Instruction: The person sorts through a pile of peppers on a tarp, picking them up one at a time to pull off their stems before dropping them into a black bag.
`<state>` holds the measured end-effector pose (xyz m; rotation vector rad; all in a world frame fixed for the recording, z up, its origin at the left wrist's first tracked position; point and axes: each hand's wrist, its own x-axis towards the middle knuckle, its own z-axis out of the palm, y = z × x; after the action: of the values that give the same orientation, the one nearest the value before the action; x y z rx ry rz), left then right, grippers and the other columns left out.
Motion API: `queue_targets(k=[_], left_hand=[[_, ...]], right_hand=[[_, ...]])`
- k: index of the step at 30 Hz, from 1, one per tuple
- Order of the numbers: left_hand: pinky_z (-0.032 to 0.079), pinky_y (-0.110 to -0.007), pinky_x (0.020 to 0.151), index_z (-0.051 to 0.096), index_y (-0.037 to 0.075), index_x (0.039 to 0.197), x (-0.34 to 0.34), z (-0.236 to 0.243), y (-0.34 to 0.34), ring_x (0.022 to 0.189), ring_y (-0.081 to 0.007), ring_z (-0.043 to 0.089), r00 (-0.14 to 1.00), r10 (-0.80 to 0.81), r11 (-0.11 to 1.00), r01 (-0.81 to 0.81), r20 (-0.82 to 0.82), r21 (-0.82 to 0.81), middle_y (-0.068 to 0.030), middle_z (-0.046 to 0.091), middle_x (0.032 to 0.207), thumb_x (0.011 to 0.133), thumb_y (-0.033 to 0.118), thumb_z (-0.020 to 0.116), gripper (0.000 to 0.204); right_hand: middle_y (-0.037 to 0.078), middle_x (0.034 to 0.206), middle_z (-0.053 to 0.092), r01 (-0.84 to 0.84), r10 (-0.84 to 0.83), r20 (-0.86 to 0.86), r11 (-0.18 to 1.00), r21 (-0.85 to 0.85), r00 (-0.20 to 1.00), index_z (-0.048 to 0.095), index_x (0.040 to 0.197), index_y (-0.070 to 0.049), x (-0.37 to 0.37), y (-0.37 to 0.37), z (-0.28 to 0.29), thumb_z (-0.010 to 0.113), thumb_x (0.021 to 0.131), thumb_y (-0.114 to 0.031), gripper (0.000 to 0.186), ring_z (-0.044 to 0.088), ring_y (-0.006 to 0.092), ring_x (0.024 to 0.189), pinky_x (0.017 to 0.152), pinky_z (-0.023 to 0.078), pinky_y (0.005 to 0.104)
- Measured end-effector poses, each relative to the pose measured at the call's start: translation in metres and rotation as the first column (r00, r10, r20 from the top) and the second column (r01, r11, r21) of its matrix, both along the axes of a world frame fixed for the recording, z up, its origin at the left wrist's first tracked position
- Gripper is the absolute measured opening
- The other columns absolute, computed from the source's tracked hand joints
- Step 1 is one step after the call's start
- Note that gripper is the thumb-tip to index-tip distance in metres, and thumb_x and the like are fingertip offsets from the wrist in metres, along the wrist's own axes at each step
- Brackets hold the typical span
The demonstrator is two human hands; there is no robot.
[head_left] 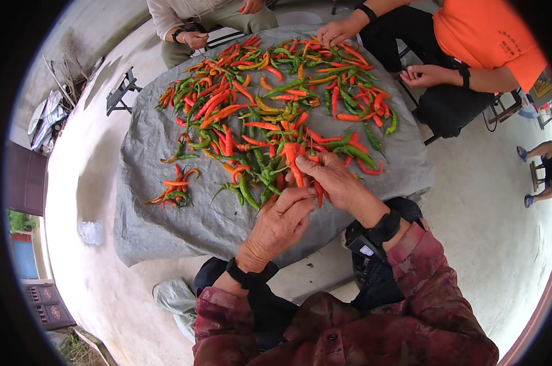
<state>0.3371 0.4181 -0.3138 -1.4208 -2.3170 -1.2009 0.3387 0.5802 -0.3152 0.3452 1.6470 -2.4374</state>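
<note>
Red chili peppers (294, 161) are gripped in my right hand (329, 182), its thumb and fingers closed around them near the middle of the grey sheet (147, 229). My left hand (279, 219) is just below and left of it, fingers curled in a pinch; what sits between them is hidden. Spread over the sheet beyond both hands lie several green, red and orange peppers (218, 107), with a smaller cluster (173, 194) off to the left.
Across the sheet, a person in white (172, 18) and one in orange (477, 36) have hands at the pile. A folding stool (120, 94) stands left. Another person's legs (535, 174) show far right. A purple door panel (25, 177) is at the left.
</note>
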Motion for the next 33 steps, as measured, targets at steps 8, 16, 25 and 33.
queue_targets(k=[8,16,25,33], left_hand=[[0.051,-0.029,0.060,0.058,0.006,0.091,-0.002,-0.001,0.005,0.074,-0.0216,0.059,0.994,-0.091,0.996,0.090,-0.056,-0.017,-0.0069,0.054,0.092,0.067,-0.006,0.062,0.027],[0.046,-0.024,0.060,0.054,0.002,0.102,-0.025,-0.009,-0.008,0.068,-0.0129,0.055,0.860,0.237,0.904,-0.366,0.451,0.222,-0.0078,0.053,0.092,0.080,0.000,0.059,0.023],[0.047,-0.026,0.064,0.058,0.006,0.102,-0.031,0.010,-0.013,0.071,-0.0165,0.057,0.879,0.462,0.863,-0.476,0.115,0.167,-0.0085,0.056,0.090,0.080,0.000,0.058,0.023],[0.048,-0.032,0.058,0.060,0.005,0.088,-0.031,0.008,-0.019,0.068,-0.0267,0.060,0.918,0.395,0.918,-0.395,0.037,-0.019,-0.0090,0.060,0.077,0.080,0.007,0.061,0.008]], right_hand=[[0.001,0.069,0.057,-0.076,0.078,-0.034,0.995,0.071,0.996,0.057,0.086,-0.004,0.001,0.011,-0.001,0.062,0.083,-0.029,0.025,0.047,0.0049,0.055,0.049,0.040,0.0215],[0.002,0.066,0.054,-0.119,0.133,-0.127,0.986,0.117,0.983,0.056,0.089,-0.003,-0.001,0.013,0.002,0.062,0.081,-0.021,0.021,0.048,0.0067,0.048,0.041,0.038,0.0200],[0.002,0.062,0.050,-0.249,0.247,-0.042,0.968,-0.033,0.968,0.053,0.088,-0.002,0.002,0.014,0.006,0.058,0.082,-0.019,0.019,0.047,0.0081,0.045,0.041,0.038,0.0209],[0.001,0.066,0.052,-0.336,0.363,-0.099,0.917,0.216,0.927,0.053,0.096,0.002,0.007,0.002,0.010,0.061,0.086,-0.028,0.032,0.047,0.0055,0.052,0.045,0.038,0.0201]])
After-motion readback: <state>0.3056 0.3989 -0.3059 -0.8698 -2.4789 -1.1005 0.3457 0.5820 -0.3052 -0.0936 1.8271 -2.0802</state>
